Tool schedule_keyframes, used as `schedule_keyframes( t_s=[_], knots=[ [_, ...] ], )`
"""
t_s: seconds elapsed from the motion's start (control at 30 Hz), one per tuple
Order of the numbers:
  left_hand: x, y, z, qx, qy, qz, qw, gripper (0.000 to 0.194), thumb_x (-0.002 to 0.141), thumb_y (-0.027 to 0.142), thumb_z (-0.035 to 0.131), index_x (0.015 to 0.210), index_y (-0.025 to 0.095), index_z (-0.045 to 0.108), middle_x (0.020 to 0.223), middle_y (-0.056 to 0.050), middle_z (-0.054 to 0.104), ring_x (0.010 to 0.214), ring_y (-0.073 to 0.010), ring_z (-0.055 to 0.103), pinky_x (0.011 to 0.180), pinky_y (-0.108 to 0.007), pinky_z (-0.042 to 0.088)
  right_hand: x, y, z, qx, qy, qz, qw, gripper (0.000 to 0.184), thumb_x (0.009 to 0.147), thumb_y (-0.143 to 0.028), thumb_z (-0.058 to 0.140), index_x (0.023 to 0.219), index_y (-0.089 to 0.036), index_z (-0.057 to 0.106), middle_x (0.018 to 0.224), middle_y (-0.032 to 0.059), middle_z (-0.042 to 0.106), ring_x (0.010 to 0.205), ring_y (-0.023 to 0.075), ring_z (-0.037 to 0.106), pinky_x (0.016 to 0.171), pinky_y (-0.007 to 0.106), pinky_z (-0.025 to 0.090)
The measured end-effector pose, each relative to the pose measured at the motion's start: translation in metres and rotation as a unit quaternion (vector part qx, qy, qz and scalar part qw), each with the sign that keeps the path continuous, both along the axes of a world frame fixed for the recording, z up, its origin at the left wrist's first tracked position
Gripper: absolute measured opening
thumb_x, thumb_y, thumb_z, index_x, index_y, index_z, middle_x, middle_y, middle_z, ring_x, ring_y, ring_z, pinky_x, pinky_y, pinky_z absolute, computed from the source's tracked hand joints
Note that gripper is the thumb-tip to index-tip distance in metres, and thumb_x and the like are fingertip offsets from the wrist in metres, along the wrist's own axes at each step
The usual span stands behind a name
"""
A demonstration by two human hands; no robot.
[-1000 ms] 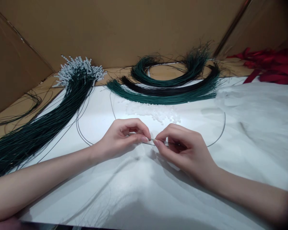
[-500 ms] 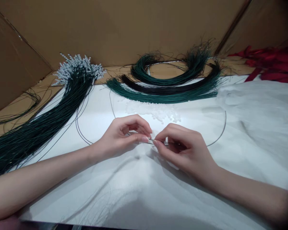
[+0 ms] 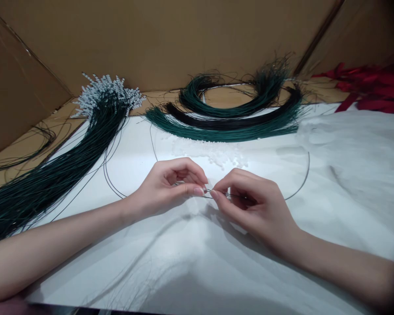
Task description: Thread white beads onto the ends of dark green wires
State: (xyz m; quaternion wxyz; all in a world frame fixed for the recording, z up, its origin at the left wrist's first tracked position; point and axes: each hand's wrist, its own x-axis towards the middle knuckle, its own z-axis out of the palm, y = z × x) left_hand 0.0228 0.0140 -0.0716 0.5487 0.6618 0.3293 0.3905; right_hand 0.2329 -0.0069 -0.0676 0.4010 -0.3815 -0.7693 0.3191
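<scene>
My left hand [image 3: 170, 186] and my right hand [image 3: 252, 203] meet at the middle of a white cloth [image 3: 348, 197], fingertips almost touching. Both pinch a thin dark green wire [image 3: 298, 186] that curves away to the right and loops back. The left thumb and forefinger are pressed together at the wire's end; whether a bead sits between them I cannot make out. A scatter of small white beads [image 3: 213, 153] lies just beyond my hands.
A long bundle of green wires with white beaded tips [image 3: 95, 118] runs along the left. Curved bundles of green and black wire [image 3: 230, 118] lie at the back. Red ribbon [image 3: 374, 87] lies far right. Cardboard walls [image 3: 151, 39] enclose the table.
Almost nothing has moved; the hands stay pinched together on the wire with only slight finger shifts.
</scene>
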Motion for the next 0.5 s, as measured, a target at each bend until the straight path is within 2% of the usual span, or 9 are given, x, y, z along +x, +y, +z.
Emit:
schedule_keyframes(
  t_s=[0.5],
  knots=[
    [-0.0016,-0.0016,-0.0025,0.019,0.006,0.0,1.0,0.013,0.082,0.011,0.075,0.092,0.018,0.07,0.086,0.001,0.072,0.079,-0.0069,0.069,0.074,-0.013,0.056,-0.0011,-0.0009,-0.0022,-0.007,0.002,0.009,1.0,0.015,0.081,-0.004,0.063,0.071,-0.014,0.066,0.064,-0.0018,0.053,0.053,0.0061,0.041,0.046,0.022,0.032]
  ],
)
